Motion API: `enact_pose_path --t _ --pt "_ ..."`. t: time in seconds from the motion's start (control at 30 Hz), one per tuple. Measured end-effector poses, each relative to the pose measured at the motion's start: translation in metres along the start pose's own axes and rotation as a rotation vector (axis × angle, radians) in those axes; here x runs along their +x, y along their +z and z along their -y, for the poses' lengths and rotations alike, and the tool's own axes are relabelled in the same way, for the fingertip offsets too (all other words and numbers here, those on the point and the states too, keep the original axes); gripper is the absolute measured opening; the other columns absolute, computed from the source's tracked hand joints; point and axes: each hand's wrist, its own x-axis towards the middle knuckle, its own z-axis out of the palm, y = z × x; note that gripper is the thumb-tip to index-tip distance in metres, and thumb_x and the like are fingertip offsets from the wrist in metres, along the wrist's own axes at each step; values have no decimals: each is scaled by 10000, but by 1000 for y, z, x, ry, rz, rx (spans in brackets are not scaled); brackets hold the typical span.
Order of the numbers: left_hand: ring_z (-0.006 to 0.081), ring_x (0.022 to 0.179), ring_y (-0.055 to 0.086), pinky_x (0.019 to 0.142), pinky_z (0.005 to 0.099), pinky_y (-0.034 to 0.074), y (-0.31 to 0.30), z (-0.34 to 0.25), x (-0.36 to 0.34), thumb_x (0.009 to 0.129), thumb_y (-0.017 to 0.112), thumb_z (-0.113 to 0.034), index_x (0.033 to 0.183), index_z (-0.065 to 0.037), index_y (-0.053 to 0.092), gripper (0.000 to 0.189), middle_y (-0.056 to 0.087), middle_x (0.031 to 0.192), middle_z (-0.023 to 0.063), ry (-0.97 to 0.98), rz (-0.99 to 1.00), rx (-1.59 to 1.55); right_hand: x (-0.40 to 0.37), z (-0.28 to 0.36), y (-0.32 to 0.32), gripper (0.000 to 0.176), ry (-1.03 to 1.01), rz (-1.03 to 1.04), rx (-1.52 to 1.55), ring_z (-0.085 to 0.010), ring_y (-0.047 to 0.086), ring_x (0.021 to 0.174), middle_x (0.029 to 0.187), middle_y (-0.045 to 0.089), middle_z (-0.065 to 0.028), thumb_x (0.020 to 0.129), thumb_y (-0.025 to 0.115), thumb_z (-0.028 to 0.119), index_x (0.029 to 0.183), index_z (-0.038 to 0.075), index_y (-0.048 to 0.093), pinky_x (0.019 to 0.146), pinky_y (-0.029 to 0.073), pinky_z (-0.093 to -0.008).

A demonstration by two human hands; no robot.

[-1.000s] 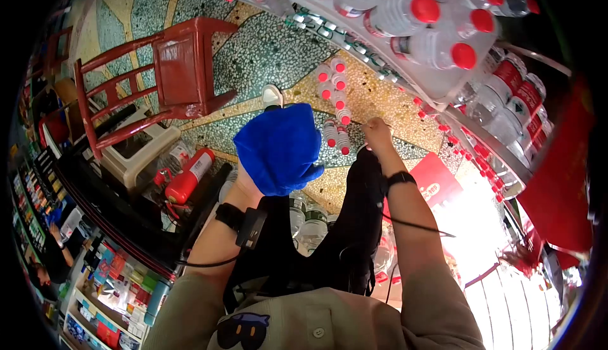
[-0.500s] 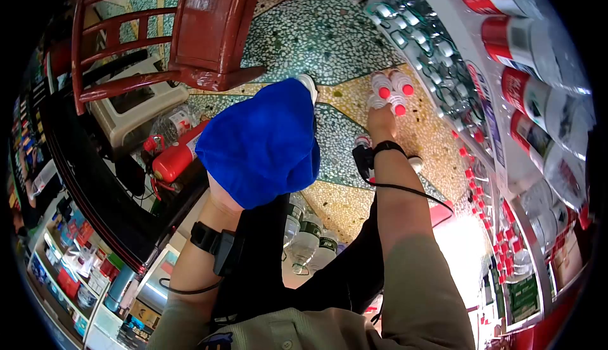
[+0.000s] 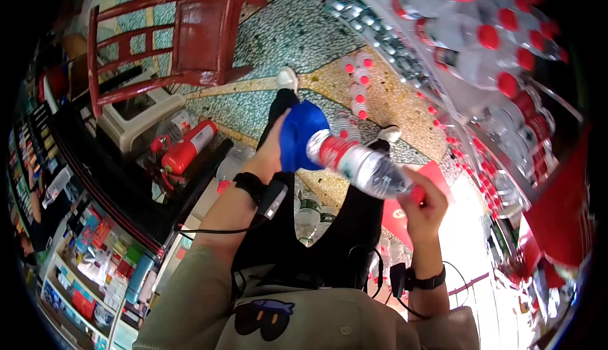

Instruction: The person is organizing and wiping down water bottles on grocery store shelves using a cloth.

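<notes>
A clear water bottle (image 3: pixel 364 169) with a red and white label and a red cap lies tilted in front of me. My right hand (image 3: pixel 427 210) grips it at the cap end, fingers bent around the neck. A blue cloth (image 3: pixel 294 138) covers my left hand (image 3: pixel 271 150) and meets the base of the bottle. Most of the left fingers are hidden under the cloth, which bunches around them.
Several red-capped bottles (image 3: pixel 360 79) stand on the speckled floor ahead. Shelves of large bottles (image 3: pixel 468 39) line the right. On the left are a reddish-brown wooden chair (image 3: pixel 202 36), a beige stool (image 3: pixel 136 119) and a red fire extinguisher (image 3: pixel 190 147). A red sheet (image 3: pixel 405 207) lies near my right hand.
My right hand has come back from the floor bottles and now holds one bottle near my lap. My left hand has brought the cloth rightward against its base.
</notes>
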Motion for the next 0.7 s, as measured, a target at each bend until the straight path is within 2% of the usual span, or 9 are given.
enact_pose_path --t 0.1,0.17,0.23,0.27,0.3,0.37,0.57,0.6,0.7 --pt "325 933 646 882 438 506 26 30 -9 939 419 -489 1152 14 568 566 659 1037 177 -259 45 40 -19 29 3 455 -402 -2 -211 -178 501 476 658 587 -68 626 742 82 1060 -15 645 492 444 -264" --pt "331 944 644 877 453 506 41 39 -18 939 420 -435 1155 35 557 535 643 1070 210 -196 206 39 -21 42 3 416 -467 -57 -272 -230 596 635 746 618 -107 602 764 95 991 2 647 606 493 -305" --pt "339 946 643 886 467 498 60 48 -25 940 411 -376 1171 28 553 487 641 1075 211 -158 161 23 -22 38 -4 422 -454 -61 -304 -280 622 909 924 630 -156 578 796 96 955 12 626 781 493 -349" --pt "346 988 628 915 474 481 66 51 -27 936 407 -340 1201 17 540 464 625 1117 211 -144 175 30 -20 33 -3 443 -431 -70 -70 -322 558 1097 1060 603 -172 566 817 72 949 16 600 914 443 -382" --pt "350 1030 610 941 472 467 74 60 -24 944 386 -313 1218 17 526 452 604 1163 211 -55 214 10 -16 32 -4 435 -493 -112 -10 -320 561 1116 1147 588 -182 615 802 28 1000 19 601 940 444 -373" --pt "352 1075 587 971 467 447 79 63 -14 964 351 -318 1242 18 510 464 583 1202 214 -36 209 28 -20 18 -8 467 -257 67 298 -324 488 1235 1276 529 -206 685 753 -31 1113 37 578 1033 383 -402" --pt "306 894 644 840 446 530 86 65 32 982 412 -300 1163 13 520 377 633 1035 169 123 -41 154 -43 23 10 419 -446 0 -173 -330 482 1244 1304 524 -148 699 796 83 1076 72 613 996 438 -393" --pt "258 683 638 667 411 561 92 69 40 964 496 -286 1024 7 552 304 626 833 114 219 -180 265 -46 28 13 395 -515 -20 -320 -353 474 1242 1303 513 -170 712 783 101 1072 82 621 967 461 -390" --pt "225 684 635 626 351 533 125 72 40 940 554 -260 988 36 582 301 624 804 107 344 -118 514 -46 21 18 358 -584 -63 -454 -351 469 1249 1311 499 -181 713 775 100 1042 85 635 934 481 -379"
